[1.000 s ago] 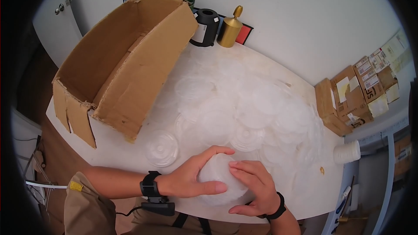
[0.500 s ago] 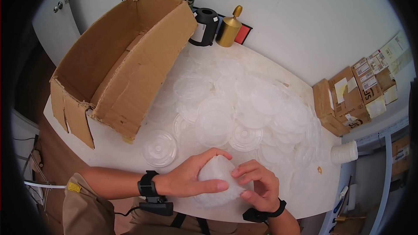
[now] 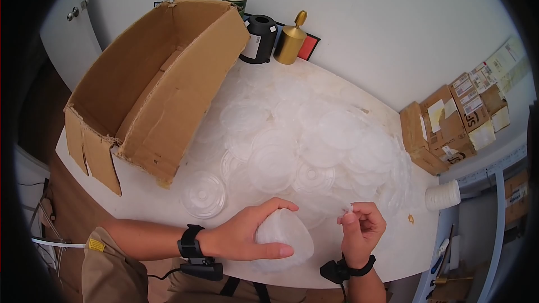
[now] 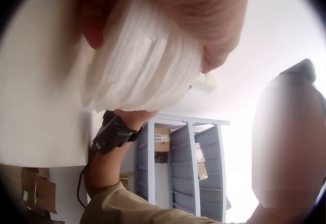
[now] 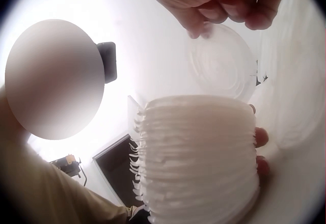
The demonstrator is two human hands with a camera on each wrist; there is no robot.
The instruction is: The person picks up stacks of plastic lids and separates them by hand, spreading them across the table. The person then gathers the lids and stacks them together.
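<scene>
My left hand [image 3: 247, 233] grips a thick stack of translucent plastic lids [image 3: 289, 241] at the table's front edge, thumb along one side and fingers round the other. In the left wrist view, the stacked lids [image 4: 147, 61] show their rims packed side by side. Right of the stack, my right hand [image 3: 362, 233] pinches a single clear plastic lid [image 5: 221, 61] by its edge, between thumb and fingertips. That lid hangs apart from the stack [image 5: 198, 158] in the right wrist view. A lone round lid [image 3: 203, 193] lies flat on the table left of the pile.
A wide pile of loose lids [image 3: 348, 140] covers the middle of the white table [image 3: 140, 202]. An open cardboard box [image 3: 151, 95] stands at the left. Behind are a black canister [image 3: 260, 39] and a gold container [image 3: 290, 45]. A white roll-shaped stack [image 3: 442, 195] sits at the right edge.
My right hand has left the stack and moved right and up, with a single lid pinched in its fingers. The left hand keeps hold of the stack in about the same place.
</scene>
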